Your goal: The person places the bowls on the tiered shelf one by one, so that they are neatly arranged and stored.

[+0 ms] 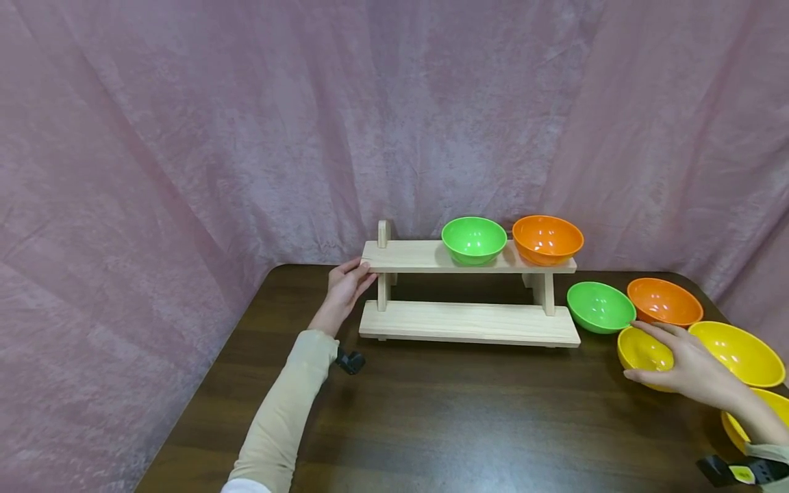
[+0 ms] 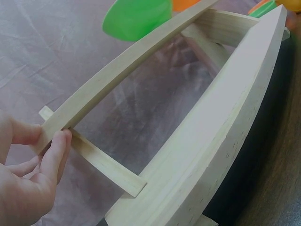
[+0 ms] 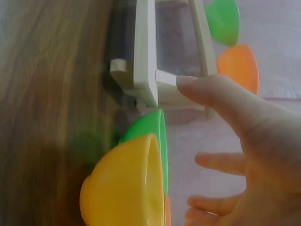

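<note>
A two-tier wooden shelf point(image 1: 468, 323) stands on the table. My left hand point(image 1: 346, 291) grips the left end of its upper board point(image 1: 407, 256); in the left wrist view, thumb and fingers pinch that board point(image 2: 94, 101) from both sides. A green bowl point(image 1: 473, 241) and an orange bowl point(image 1: 547, 241) sit on the right part of the upper board. To the right of the shelf, my right hand point(image 1: 696, 359) hovers over a small yellow bowl point(image 1: 642, 349). In the right wrist view its thumb and fingers are spread, apart from the yellow bowl point(image 3: 117, 183).
Beside the shelf's right end stand another green bowl point(image 1: 599, 307) and another orange bowl point(image 1: 666, 301). Two more yellow bowls, one wide point(image 1: 740, 349) and one partly behind the right forearm point(image 1: 764, 411), stand near the table's right edge. A pink curtain point(image 1: 394, 123) hangs behind the table.
</note>
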Demonstrator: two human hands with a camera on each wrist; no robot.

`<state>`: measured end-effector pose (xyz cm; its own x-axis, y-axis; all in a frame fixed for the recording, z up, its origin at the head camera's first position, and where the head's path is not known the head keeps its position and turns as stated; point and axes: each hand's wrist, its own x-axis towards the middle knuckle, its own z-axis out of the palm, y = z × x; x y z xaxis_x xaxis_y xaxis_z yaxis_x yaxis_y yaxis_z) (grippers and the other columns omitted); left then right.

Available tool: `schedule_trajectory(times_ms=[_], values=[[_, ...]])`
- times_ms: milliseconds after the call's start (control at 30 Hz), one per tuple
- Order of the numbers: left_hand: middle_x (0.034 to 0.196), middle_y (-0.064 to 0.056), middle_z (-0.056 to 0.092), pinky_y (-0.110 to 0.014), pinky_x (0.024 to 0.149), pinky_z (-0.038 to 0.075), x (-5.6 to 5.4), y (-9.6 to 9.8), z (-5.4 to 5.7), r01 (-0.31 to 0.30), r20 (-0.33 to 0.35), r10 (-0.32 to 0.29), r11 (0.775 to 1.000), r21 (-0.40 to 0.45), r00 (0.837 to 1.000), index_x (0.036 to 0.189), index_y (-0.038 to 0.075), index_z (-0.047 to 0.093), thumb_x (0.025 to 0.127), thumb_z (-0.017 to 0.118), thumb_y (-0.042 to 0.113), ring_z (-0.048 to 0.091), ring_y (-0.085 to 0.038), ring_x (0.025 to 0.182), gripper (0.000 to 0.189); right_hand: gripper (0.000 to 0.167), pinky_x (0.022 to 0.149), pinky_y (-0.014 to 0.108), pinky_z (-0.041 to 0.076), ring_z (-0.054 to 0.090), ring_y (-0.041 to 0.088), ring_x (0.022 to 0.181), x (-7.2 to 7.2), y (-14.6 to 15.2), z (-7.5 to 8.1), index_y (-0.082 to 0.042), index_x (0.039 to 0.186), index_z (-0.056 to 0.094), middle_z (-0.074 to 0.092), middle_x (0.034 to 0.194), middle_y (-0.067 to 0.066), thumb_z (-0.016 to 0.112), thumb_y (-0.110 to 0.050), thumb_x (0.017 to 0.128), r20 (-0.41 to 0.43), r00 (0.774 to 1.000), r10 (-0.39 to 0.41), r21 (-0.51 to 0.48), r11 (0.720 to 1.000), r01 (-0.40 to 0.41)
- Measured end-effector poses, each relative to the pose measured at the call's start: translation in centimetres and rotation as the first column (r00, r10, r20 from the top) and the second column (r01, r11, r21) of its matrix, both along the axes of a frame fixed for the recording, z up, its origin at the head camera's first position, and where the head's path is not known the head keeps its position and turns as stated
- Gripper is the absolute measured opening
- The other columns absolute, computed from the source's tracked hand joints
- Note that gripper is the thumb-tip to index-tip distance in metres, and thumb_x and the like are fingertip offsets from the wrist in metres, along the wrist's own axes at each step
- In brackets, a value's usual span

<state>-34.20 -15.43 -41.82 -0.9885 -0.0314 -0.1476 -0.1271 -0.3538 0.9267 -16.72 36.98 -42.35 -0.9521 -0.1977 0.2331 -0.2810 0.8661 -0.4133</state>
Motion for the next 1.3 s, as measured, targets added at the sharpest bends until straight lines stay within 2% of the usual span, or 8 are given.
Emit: schedule_trajectory(times_ms=[200,333,467,667,900,1067,1200,1300], values=[[0.142,-0.025,0.042,-0.017,0.086,0.058,0.0,0.0,0.0,-0.001,0.002,0.001,1.000,0.012,1.000,0.147,-0.004,0.032,0.098,0.052,0.003,0.065,-0.010,0.084,0.053,0.099,0.084,0.074,0.034,0.035,0.061,0.109,0.4,1.2,-0.1,0.011,0.141,0.034,0.038,0.126,0.048,0.083,-0.040,0.072,0.085,0.989,-0.120,0.073,0.991,0.114],[0.142,-0.026,0.042,-0.017,0.086,0.058,0.0,-0.1,-0.1,-0.003,-0.001,0.003,1.000,0.014,1.000,0.147,-0.004,0.033,0.098,0.051,0.003,0.066,-0.009,0.083,0.053,0.102,0.083,0.074,0.036,0.037,0.062,0.106,0.4,1.9,0.0,0.015,0.140,0.032,0.036,0.123,0.052,0.080,-0.046,0.074,0.142,0.975,-0.169,0.137,0.979,0.149],[0.142,-0.025,0.043,-0.017,0.086,0.058,0.0,0.0,-0.1,-0.008,0.005,0.007,1.000,0.012,1.000,0.147,-0.004,0.033,0.098,0.052,0.003,0.066,-0.009,0.083,0.052,0.100,0.081,0.072,0.039,0.041,0.061,0.104,0.3,2.4,0.0,0.017,0.137,0.034,0.039,0.121,0.052,0.078,-0.048,0.075,0.169,0.971,-0.171,0.169,0.975,0.142],[0.140,-0.025,0.044,-0.018,0.088,0.058,0.0,0.0,0.0,-0.003,-0.002,0.003,1.000,0.000,1.000,0.145,-0.005,0.036,0.098,0.052,0.004,0.066,-0.008,0.084,0.051,0.102,0.081,0.073,0.035,0.039,0.063,0.104,0.3,2.7,-0.6,0.018,0.137,0.032,0.037,0.121,0.053,0.078,-0.049,0.075,0.190,0.965,-0.180,0.182,0.972,0.145],[0.136,-0.025,0.048,-0.017,0.085,0.058,0.1,-0.1,-0.4,-0.006,0.000,0.006,1.000,0.007,1.000,0.143,-0.004,0.041,0.098,0.052,0.003,0.068,-0.008,0.079,0.046,0.105,0.076,0.062,0.030,0.037,0.061,0.101,0.6,2.8,-1.1,0.016,0.136,0.034,0.040,0.115,0.053,0.080,-0.052,0.071,0.141,0.967,-0.211,0.202,0.963,0.181],[0.135,-0.026,0.048,-0.018,0.086,0.058,0.1,0.0,-0.5,0.000,-0.007,0.000,1.000,-0.011,1.000,0.142,-0.004,0.042,0.099,0.052,0.004,0.068,-0.008,0.079,0.045,0.103,0.077,0.062,0.027,0.031,0.061,0.102,0.9,2.5,-1.1,0.017,0.135,0.034,0.040,0.113,0.052,0.080,-0.050,0.070,0.149,0.964,-0.222,0.185,0.964,0.193],[0.137,-0.026,0.047,-0.018,0.085,0.058,0.0,0.0,-0.3,-0.003,-0.011,0.003,1.000,-0.008,1.000,0.143,-0.005,0.041,0.098,0.052,0.004,0.068,-0.008,0.079,0.046,0.105,0.077,0.063,0.029,0.035,0.062,0.101,1.0,2.2,-1.1,0.016,0.135,0.035,0.042,0.112,0.052,0.082,-0.050,0.068,0.125,0.969,-0.213,0.184,0.965,0.188],[0.136,-0.026,0.047,-0.017,0.085,0.058,0.0,0.0,-0.1,-0.002,-0.015,0.002,1.000,-0.006,1.000,0.143,-0.005,0.040,0.098,0.052,0.003,0.068,-0.008,0.079,0.047,0.109,0.078,0.064,0.034,0.040,0.061,0.100,0.7,2.4,-1.1,0.018,0.137,0.031,0.041,0.115,0.053,0.082,-0.049,0.069,0.153,0.968,-0.200,0.187,0.967,0.171]])
